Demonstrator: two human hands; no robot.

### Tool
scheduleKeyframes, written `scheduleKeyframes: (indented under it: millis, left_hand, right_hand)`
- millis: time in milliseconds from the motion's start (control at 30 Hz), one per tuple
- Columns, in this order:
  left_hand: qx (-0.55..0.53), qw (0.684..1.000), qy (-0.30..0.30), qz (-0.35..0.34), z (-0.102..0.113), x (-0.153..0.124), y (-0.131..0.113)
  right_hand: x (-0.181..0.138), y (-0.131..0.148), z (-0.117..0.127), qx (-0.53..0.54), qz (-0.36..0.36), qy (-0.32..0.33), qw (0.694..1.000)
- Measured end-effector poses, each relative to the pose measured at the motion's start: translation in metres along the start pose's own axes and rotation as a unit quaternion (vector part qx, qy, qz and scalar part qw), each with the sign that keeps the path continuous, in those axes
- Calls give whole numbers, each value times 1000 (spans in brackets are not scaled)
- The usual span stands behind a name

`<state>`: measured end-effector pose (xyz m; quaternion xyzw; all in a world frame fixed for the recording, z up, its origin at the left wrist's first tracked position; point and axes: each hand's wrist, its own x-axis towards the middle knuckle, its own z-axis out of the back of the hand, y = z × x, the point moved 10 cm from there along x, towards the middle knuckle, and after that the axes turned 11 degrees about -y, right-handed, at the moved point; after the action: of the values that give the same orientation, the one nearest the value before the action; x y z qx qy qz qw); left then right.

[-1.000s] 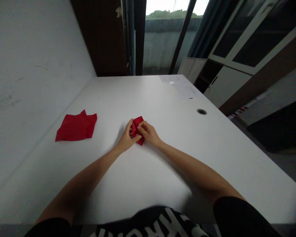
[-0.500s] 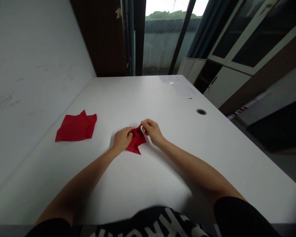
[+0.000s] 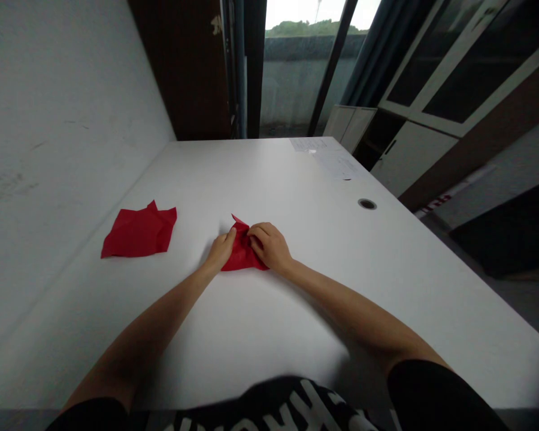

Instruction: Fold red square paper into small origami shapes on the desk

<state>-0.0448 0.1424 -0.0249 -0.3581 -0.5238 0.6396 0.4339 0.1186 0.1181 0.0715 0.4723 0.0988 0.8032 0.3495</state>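
Observation:
A creased sheet of red paper point(image 3: 241, 254) lies between my two hands near the middle of the white table point(image 3: 233, 179). My left hand point(image 3: 221, 248) pinches its left side, thumb on top. On the right, my right hand point(image 3: 269, 244) has curled fingers closed on the paper's folds, and part of the sheet is hidden under that hand. One pointed corner sticks up at the far side. A second piece of red paper point(image 3: 139, 230), creased and slightly raised at its edges, rests apart from my hands to the left.
Printed sheets point(image 3: 330, 161) lie at the table's far right. A round cable hole point(image 3: 367, 204) is set near the right edge. A white wall point(image 3: 72, 108) runs along the left. Cabinets point(image 3: 417, 149) stand beyond the right edge, and a glass door point(image 3: 296, 78) is behind.
My right hand has moved down and slightly inward over the red paper, while my left hand has shifted slightly left. The paper has turned, its corner now pointing away from me.

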Motion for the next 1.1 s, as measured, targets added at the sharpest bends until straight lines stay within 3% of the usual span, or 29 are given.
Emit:
scheduleKeyframes:
  millis: [300, 533, 633, 733, 833, 967, 1100]
  left_hand:
    - [-193, 971, 29, 138, -11, -1, 16]
    - [-270, 931, 70, 234, -27, -11, 20]
    - [-266, 929, 71, 247, -26, -14, 19]
    - [-231, 951, 42, 200, -18, -10, 15]
    - [-177, 979, 28, 95, -11, -7, -1]
    - [-122, 988, 80, -57, -16, -11, -30]
    - [-92, 988, 96, -77, -18, -10, -30]
  right_hand:
    - [-1, -8, -7, -148, 48, 19, 988]
    - [-3, -13, -10, -210, 84, 30, 974]
    - [-3, -13, -8, -217, 90, 27, 972]
    - [-2, -13, -8, -216, 92, 22, 972]
    - [-1, -15, -7, -193, 67, 18, 979]
    - [3, -24, -4, -155, 11, 22, 988]
    - [9, -35, 6, -121, -44, 9, 992]
